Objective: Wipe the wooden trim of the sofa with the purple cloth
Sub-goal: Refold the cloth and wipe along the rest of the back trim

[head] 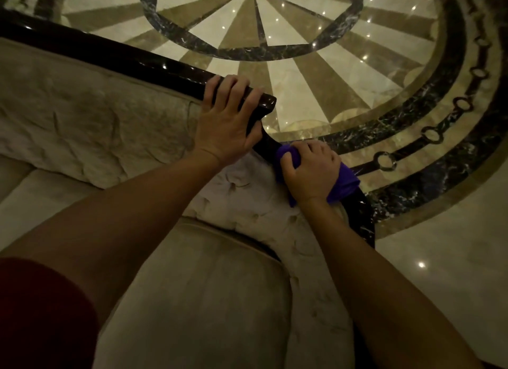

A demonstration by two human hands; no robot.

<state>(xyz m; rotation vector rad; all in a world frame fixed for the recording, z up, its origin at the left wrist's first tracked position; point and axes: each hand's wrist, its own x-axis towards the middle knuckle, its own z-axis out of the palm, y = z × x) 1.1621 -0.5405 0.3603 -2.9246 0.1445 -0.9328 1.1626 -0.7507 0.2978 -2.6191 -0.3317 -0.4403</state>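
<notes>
The sofa's dark glossy wooden trim (115, 57) runs along the top of the beige tufted back, ends at a corner, then curves down the arm. My left hand (225, 121) rests flat over the trim's corner end, fingers spread across the wood. My right hand (310, 173) is shut on the purple cloth (346, 184), pressing it against the curved arm trim just below that corner. Cloth bunches out past my palm on both sides. The trim under the cloth is hidden.
The beige seat cushion (209, 300) lies below my forearms. Beyond the sofa is a polished marble floor (302, 74) with a dark ring and radiating inlay. A red sleeve (41, 313) shows at the lower left.
</notes>
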